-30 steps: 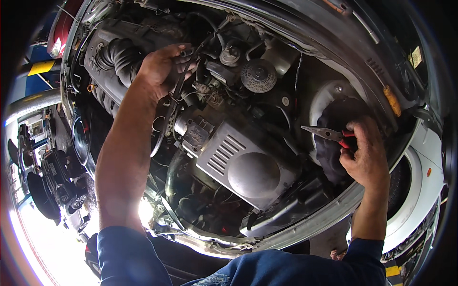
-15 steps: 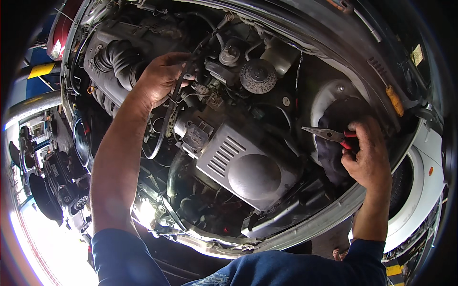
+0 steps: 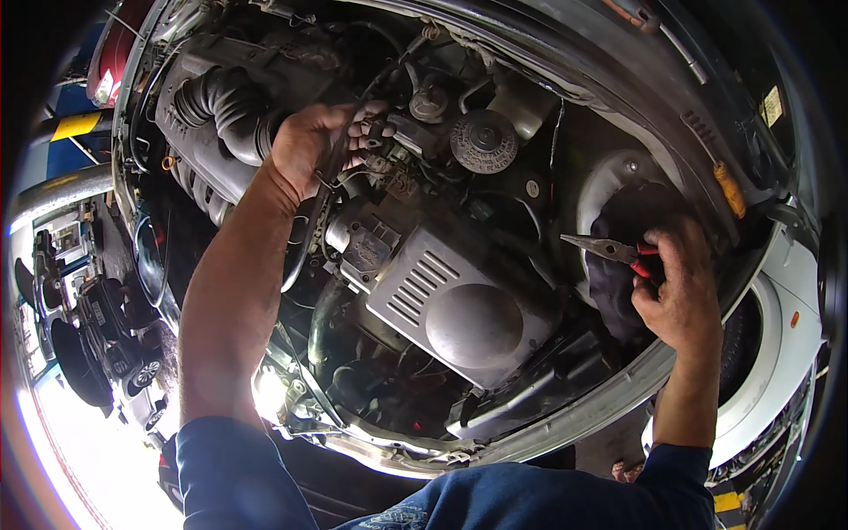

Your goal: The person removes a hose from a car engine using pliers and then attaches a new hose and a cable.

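My left hand [image 3: 311,146] reaches into the engine bay beside the ribbed air intake hose [image 3: 225,106]. Its fingers are closed on a small dark part [image 3: 374,135], whose kind I cannot make out. A thin black hose [image 3: 334,163] crosses in front of the palm. Held out over the right side of the bay, my right hand [image 3: 680,287] grips long-nose pliers [image 3: 605,248] by their red handles, jaws pointing left. Between the hands lies a grey slotted cover with a round dome [image 3: 473,325]. A round black cap [image 3: 483,141] sits beyond it.
The raised hood [image 3: 618,53] spans the far side, with a yellow-handled screwdriver [image 3: 730,188] lying at the right. Bright light comes from a lamp [image 3: 269,393] near the front edge. A white fender [image 3: 751,389] with a wheel stands at the right; other cars show at the left.
My left hand has shifted slightly right, and its fingers have come forward past the hose, with the small dark part showing between them. My right hand and the pliers stay nearly still.
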`<state>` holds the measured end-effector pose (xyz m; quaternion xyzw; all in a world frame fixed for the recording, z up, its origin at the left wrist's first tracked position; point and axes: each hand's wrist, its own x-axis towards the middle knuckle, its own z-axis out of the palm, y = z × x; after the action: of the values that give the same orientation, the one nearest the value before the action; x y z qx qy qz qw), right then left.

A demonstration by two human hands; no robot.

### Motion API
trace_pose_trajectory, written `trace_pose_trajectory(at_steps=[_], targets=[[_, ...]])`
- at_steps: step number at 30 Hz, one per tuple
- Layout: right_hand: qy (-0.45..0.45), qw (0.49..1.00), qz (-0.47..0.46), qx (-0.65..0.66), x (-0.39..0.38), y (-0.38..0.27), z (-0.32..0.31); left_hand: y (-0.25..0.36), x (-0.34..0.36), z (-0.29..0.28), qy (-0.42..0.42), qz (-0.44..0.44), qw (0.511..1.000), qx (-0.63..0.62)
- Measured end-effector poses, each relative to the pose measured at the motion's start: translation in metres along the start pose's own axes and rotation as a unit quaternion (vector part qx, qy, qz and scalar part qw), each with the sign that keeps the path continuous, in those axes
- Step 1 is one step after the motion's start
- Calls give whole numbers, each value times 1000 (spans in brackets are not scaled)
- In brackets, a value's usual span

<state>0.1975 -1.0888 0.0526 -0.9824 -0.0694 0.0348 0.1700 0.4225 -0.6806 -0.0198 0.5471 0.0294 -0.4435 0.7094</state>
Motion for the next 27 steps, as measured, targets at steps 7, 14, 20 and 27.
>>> trace_pose_trajectory(at_steps=[7, 14, 20, 27], targets=[[88, 982, -114, 124, 8, -14, -15, 4, 0, 12, 47, 23, 992, 118], [63, 947, -309, 55, 160, -117, -12, 5, 1, 10, 47, 1, 993, 111], [-249, 946, -207, 35, 245, -155, 36, 6, 8, 10, 61, 2, 987, 152], [-311, 936, -154, 68, 265, -156, 51, 7, 14, 10, 53, 50, 983, 169]])
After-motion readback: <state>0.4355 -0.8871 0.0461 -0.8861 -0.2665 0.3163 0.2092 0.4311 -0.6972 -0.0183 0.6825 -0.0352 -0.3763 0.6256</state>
